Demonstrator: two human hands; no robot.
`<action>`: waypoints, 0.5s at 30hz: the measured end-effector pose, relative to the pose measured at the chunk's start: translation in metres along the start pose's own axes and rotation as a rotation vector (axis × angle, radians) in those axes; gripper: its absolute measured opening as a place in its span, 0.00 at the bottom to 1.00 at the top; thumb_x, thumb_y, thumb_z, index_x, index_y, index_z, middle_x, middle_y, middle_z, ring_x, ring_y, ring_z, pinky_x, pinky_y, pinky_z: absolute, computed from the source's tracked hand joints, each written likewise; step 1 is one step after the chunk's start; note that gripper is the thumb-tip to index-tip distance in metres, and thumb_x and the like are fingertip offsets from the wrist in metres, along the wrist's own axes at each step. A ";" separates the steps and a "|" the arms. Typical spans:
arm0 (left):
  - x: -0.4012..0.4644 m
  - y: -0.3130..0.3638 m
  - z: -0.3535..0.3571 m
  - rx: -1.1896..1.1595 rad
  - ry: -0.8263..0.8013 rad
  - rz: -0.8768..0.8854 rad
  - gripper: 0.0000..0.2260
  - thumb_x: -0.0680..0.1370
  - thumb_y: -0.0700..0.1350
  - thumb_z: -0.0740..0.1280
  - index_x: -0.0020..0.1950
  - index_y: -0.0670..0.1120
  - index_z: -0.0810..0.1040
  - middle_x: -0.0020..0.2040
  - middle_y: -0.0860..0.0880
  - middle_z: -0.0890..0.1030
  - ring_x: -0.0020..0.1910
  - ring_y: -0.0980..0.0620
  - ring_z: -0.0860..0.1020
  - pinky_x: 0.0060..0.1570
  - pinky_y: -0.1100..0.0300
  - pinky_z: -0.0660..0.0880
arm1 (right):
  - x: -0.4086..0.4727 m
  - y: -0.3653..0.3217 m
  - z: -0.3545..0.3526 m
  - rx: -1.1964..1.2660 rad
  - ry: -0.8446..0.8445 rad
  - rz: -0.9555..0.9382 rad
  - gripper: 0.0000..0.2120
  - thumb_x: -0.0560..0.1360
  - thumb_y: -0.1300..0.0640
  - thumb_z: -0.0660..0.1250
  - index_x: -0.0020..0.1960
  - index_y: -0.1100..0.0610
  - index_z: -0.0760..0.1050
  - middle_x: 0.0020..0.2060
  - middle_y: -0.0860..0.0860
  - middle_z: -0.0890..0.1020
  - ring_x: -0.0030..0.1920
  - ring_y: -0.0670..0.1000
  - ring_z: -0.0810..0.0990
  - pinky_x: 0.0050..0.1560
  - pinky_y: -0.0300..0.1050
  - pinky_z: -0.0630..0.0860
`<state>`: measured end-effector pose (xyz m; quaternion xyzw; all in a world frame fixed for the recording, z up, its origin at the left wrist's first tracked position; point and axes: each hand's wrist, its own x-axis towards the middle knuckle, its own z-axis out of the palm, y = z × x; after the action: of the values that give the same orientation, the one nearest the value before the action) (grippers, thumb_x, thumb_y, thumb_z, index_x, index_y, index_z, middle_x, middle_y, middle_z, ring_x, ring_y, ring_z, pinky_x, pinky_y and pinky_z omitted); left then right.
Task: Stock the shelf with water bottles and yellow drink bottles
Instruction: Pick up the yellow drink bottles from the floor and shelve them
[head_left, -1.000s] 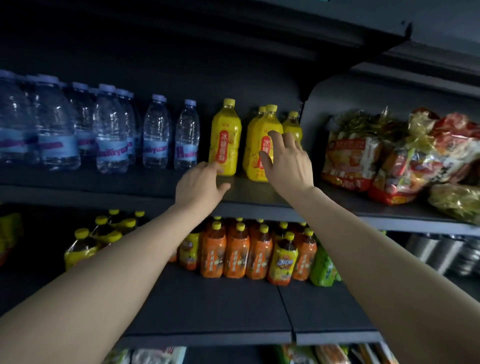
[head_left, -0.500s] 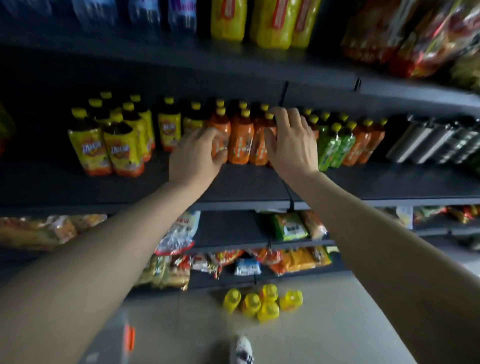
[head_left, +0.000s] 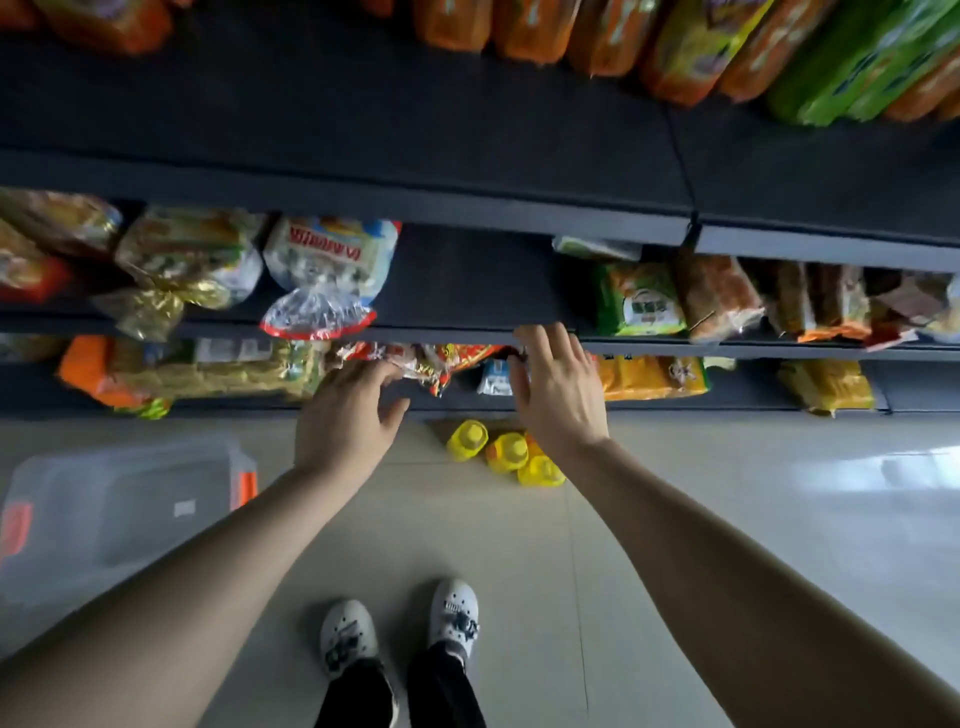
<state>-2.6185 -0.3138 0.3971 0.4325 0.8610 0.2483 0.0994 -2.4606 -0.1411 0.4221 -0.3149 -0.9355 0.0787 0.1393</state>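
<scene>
We reach down, both hands empty, for the yellow drink bottles (head_left: 506, 453) on the floor.

Our left hand (head_left: 345, 418) and right hand (head_left: 558, 397) hang spread and loose above the cluster at the foot of the shelving. We should crouch, grip one bottle per hand by the body, and mind the snack packets (head_left: 322, 275) overhanging the shelf edge (head_left: 467, 332); the clear bin (head_left: 114, 514) sits at our left.

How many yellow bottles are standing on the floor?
3 yellow bottles show, clustered by the shelf foot: one leftmost, one in the middle, one nearest. The right hand may hide more.
</scene>
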 end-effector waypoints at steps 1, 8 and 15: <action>-0.005 -0.011 0.022 0.009 -0.027 -0.032 0.12 0.72 0.45 0.75 0.54 0.48 0.79 0.50 0.50 0.82 0.48 0.44 0.81 0.42 0.51 0.78 | -0.007 0.009 0.024 0.001 -0.042 0.003 0.11 0.78 0.56 0.64 0.59 0.58 0.72 0.50 0.56 0.76 0.47 0.60 0.75 0.47 0.54 0.74; -0.031 -0.084 0.178 0.029 -0.188 -0.130 0.14 0.73 0.46 0.74 0.57 0.48 0.79 0.52 0.48 0.82 0.50 0.43 0.80 0.43 0.49 0.79 | -0.055 0.071 0.187 -0.002 -0.332 0.052 0.20 0.75 0.54 0.69 0.64 0.56 0.70 0.55 0.56 0.77 0.53 0.62 0.77 0.51 0.55 0.73; -0.041 -0.157 0.326 0.064 -0.310 -0.184 0.14 0.76 0.49 0.71 0.60 0.49 0.78 0.55 0.50 0.81 0.53 0.47 0.79 0.46 0.51 0.79 | -0.086 0.127 0.336 0.008 -0.449 0.087 0.25 0.74 0.53 0.71 0.68 0.53 0.68 0.59 0.55 0.76 0.56 0.61 0.77 0.53 0.55 0.73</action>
<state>-2.5772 -0.3137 0.0353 0.3881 0.8788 0.1408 0.2394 -2.4272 -0.1134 0.0556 -0.3292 -0.9282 0.1564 -0.0745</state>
